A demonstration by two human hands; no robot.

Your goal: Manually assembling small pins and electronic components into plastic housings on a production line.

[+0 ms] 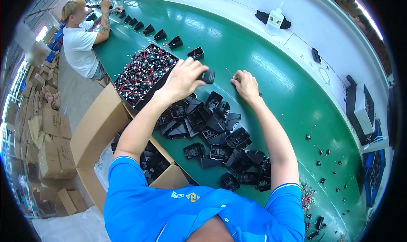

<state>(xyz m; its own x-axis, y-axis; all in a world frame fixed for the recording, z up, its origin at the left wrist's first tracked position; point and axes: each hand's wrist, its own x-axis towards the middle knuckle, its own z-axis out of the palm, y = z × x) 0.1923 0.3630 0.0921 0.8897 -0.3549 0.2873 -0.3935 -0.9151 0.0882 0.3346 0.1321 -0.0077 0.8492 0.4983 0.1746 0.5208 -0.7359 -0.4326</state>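
Observation:
My left hand (184,79) is closed around a small black plastic housing (207,76), held above the green table (271,102). To its right, the fingers of my right hand (246,86) are pinched on a thin wire (229,73) with a pale tip; a small dark bit shows by the wrist, and the rest is hidden by the hand. Below and between my arms lies a heap of open black plastic housings (220,134). Beside my left hand stands a black bin (149,93) full of small black parts with red wires and white connectors.
A row of black housings (175,42) runs toward a seated co-worker (80,43) at the far left. An open cardboard box (97,119) with black parts stands near my left arm. A white bottle (274,22) is on the back ledge. Loose wired parts (321,152) lie at right.

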